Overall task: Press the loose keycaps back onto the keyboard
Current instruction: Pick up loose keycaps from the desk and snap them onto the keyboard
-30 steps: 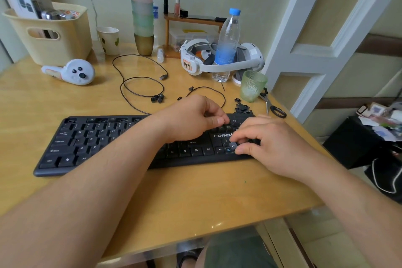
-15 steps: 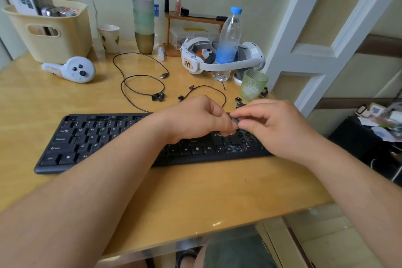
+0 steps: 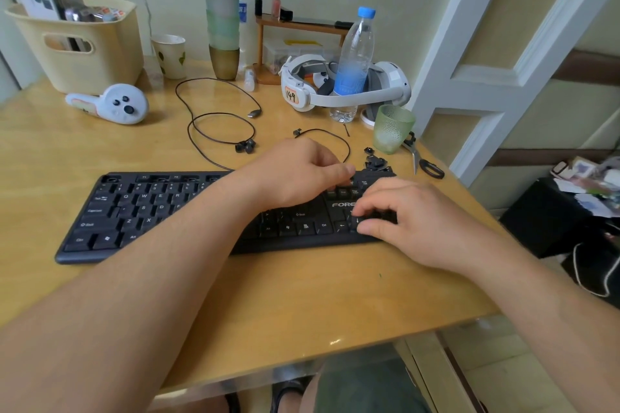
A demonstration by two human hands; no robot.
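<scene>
A single view is given, taken from a wide-angle camera worn on the head and aimed forward and down. The counter (image 3: pixel 100 157) is seen from close above its near edge, which runs across the lower part of the frame. Both forearms enter from the bottom corners and meet over the keyboard (image 3: pixel 141 211) at the centre, so the working area is held near. The wall is taken in along the top, and a white door frame (image 3: pixel 503 70) at the upper right. Straight lines are bowed toward the edges.
</scene>
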